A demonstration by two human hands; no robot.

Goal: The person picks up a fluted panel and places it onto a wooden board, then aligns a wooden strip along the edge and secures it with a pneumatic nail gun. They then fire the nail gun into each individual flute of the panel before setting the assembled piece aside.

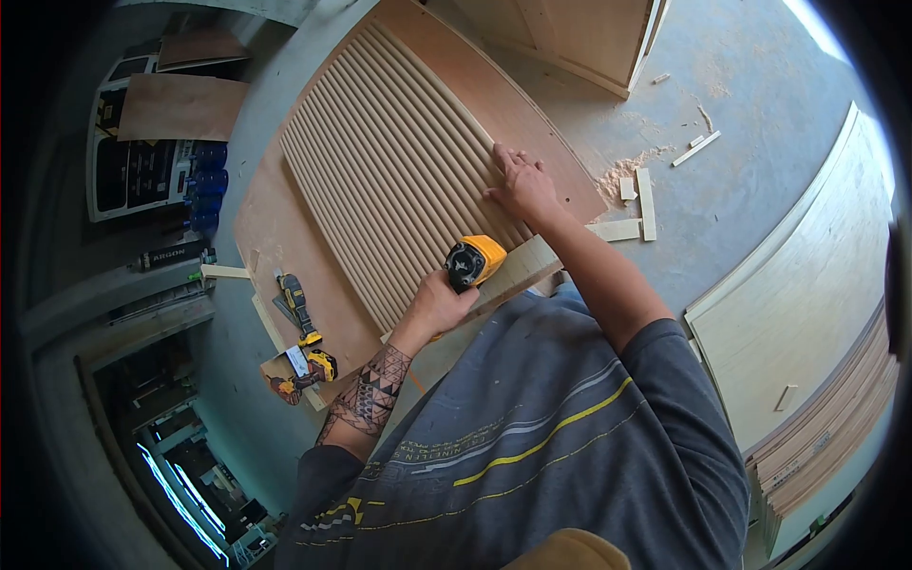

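Note:
My left hand (442, 302) is wrapped around the handle of a yellow and black nail gun (486, 255). The tool sits over the near edge of a ribbed wooden panel (389, 171), beside a pale wood board (527, 266); its tip is hidden. A bit of orange hose (416, 382) shows below my left wrist. My right hand (524, 185) rests on the panel's right edge with its fingers apart. Beneath the ribbed panel lies a larger reddish-brown plywood sheet (475, 71), which shows along both sides.
At the left corner lie a yellow and black power tool (296, 304) and a cordless drill (309, 369). Offcuts (646, 204) and sawdust (632, 169) lie on the floor at right. Stacked sheets (798, 313) stand far right, a wooden cabinet (579, 38) beyond the panel, and a van (142, 152) at left.

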